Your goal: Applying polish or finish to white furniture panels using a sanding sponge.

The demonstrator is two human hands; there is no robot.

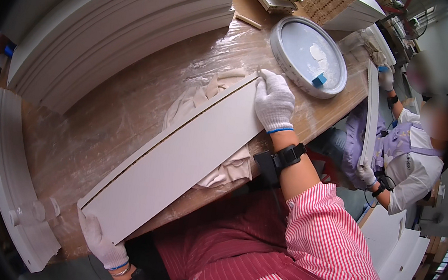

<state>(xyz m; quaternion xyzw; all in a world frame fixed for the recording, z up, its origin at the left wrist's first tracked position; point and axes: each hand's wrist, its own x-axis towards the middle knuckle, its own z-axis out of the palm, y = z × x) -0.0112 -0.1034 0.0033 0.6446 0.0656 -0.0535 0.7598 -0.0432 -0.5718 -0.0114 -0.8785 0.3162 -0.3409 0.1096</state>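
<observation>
A long white board (178,157) with a dark groove along its far edge lies slantwise over a crumpled cream cloth (195,101) on the workbench (146,98). My right hand (275,101), in a white knitted glove, grips the board's upper right end, thumb near the groove's end. At the lower left end my left hand (99,239), gloved alike, holds the corner; part of its fingers is hidden. Just beyond my right hand sits a round grey lid (295,48) with white paste (318,53) and a blue block (319,80) on it.
Stacked white boards (131,35) fill the far left. More white panels (16,171) stand at the left edge, beside clear tape rolls (39,210). Across the right, a co-worker (417,145) in white gloves holds a narrow white board (371,112). A small stick (248,21) lies beyond the lid.
</observation>
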